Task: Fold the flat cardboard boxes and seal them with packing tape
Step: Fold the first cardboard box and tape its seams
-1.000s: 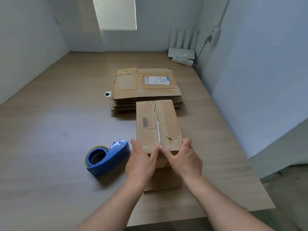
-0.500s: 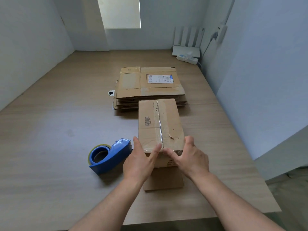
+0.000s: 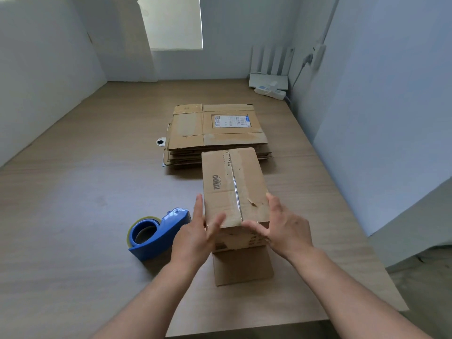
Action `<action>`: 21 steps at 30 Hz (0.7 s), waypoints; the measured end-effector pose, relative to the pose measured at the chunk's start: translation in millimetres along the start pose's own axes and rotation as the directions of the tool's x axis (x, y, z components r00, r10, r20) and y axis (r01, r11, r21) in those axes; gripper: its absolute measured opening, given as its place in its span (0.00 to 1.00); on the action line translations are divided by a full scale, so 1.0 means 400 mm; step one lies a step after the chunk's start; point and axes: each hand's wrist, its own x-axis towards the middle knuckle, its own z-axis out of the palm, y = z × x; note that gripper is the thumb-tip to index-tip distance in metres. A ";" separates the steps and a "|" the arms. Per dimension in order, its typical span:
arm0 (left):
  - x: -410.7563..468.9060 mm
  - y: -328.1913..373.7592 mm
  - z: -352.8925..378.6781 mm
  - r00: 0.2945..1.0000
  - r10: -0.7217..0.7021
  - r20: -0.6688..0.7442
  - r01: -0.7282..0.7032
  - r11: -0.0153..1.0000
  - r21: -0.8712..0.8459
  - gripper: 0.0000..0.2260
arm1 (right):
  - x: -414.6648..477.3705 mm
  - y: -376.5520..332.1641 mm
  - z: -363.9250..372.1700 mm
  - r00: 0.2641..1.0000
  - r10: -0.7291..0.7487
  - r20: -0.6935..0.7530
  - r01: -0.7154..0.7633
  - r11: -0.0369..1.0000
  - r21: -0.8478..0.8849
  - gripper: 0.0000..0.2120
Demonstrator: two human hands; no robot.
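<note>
Centrally, the folded box (image 3: 249, 182) is shown on the surface (image 3: 73, 216), just in front of the stack of flat boxes (image 3: 215, 133), with the tape dispenser (image 3: 156, 233) at its left. The left hand (image 3: 195, 233) and right hand (image 3: 283, 228) are spread wide against its near corners, with nothing gripped. The tape strip (image 3: 235, 189) is best pressed outward from the seam and down over the near edge while the box is steadied.

Plain room (office or home, unclear); bare walls (image 3: 36, 69), wooden table (image 3: 73, 216), router (image 3: 267, 79) in corner.
</note>
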 end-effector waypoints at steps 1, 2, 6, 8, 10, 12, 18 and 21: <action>-0.002 0.010 -0.006 0.998 0.009 0.058 -0.019 0.986 0.168 0.41 | 0.004 -0.004 -0.003 1.000 -0.021 -0.013 0.020 0.997 -0.078 0.50; -0.003 0.018 -0.010 0.996 0.009 0.084 -0.034 0.953 0.303 0.44 | 0.012 -0.007 -0.007 0.999 -0.042 -0.018 0.039 0.989 -0.142 0.51; 0.011 0.020 -0.013 0.990 0.081 0.116 -0.126 0.873 0.470 0.41 | 0.051 0.039 0.009 0.966 -0.255 -0.042 0.241 0.948 -0.206 0.48; 0.012 0.010 -0.020 0.979 0.118 0.166 -0.180 0.882 0.436 0.37 | 0.053 0.079 0.022 0.936 -0.352 -0.007 0.342 0.915 -0.213 0.46; 0.013 -0.011 -0.037 0.964 0.143 0.225 -0.223 0.894 0.388 0.33 | 0.056 0.106 0.016 0.916 -0.394 0.068 0.400 0.903 -0.157 0.50; 0.008 -0.035 -0.053 0.944 0.155 0.292 -0.245 0.921 0.303 0.31 | 0.052 0.120 0.000 0.893 -0.439 0.099 0.449 0.884 -0.126 0.52; -0.006 -0.075 -0.051 0.959 0.215 0.186 -0.196 0.974 -0.113 0.25 | 0.053 0.125 -0.023 0.856 -0.447 0.259 0.487 0.866 -0.116 0.38; -0.012 -0.083 -0.041 0.969 0.224 0.109 -0.222 0.975 -0.025 0.24 | 0.052 0.120 -0.031 0.853 -0.449 0.268 0.494 0.860 -0.130 0.29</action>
